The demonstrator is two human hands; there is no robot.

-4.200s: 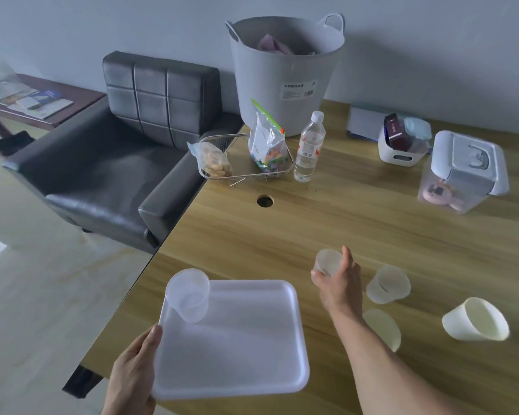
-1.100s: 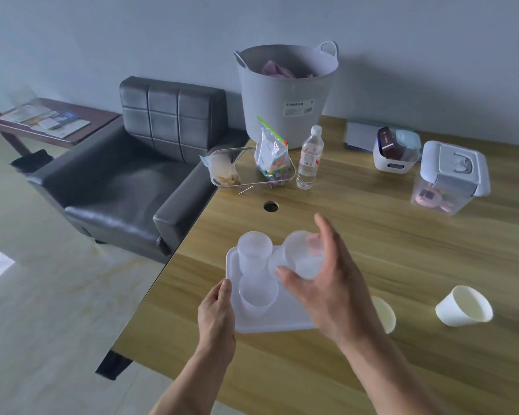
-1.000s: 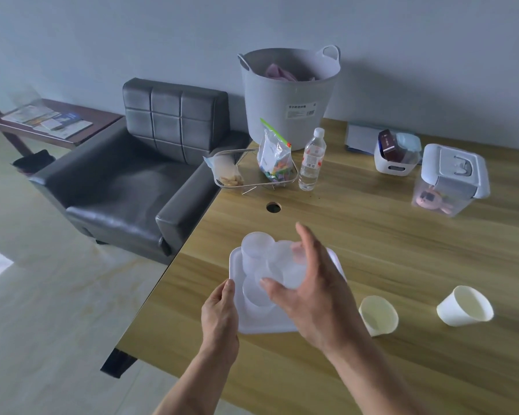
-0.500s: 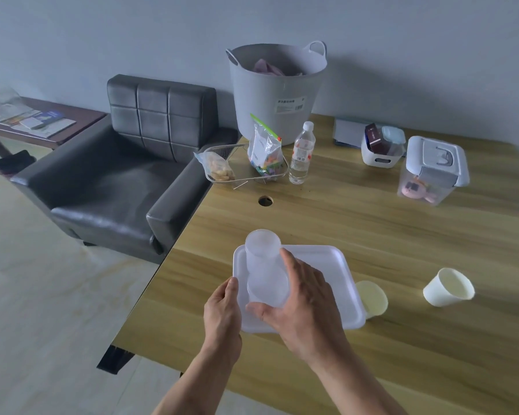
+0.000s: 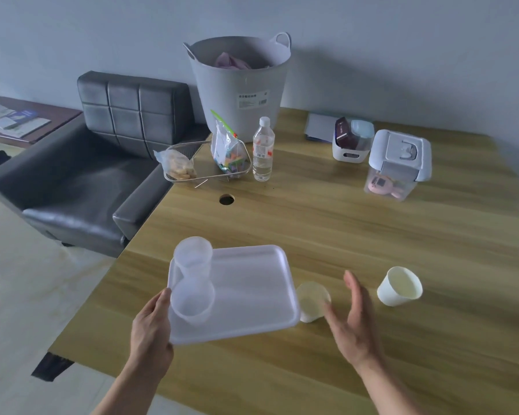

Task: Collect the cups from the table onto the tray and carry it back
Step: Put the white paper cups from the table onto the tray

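A white plastic tray [image 5: 252, 292] lies near the table's front left edge. On its left side stand translucent plastic cups: one [image 5: 193, 257] at the back and a stack [image 5: 192, 304] in front. My left hand [image 5: 152, 330] grips the tray's front left rim. A pale paper cup [image 5: 313, 299] lies on its side against the tray's right edge. Another white paper cup [image 5: 399, 286] lies tilted further right. My right hand [image 5: 354, 322] hovers open between those two paper cups, holding nothing.
At the back of the wooden table [image 5: 342, 229] stand a grey tub [image 5: 240, 85], a water bottle [image 5: 263, 149], a wire basket with snack bags [image 5: 207, 163], a white organiser [image 5: 352, 140] and a lidded clear box [image 5: 397, 164]. A black armchair [image 5: 81, 175] sits left.
My right hand set the clear cup onto the stack on the tray, let go and moved right toward the paper cups. The left hand kept hold of the tray.
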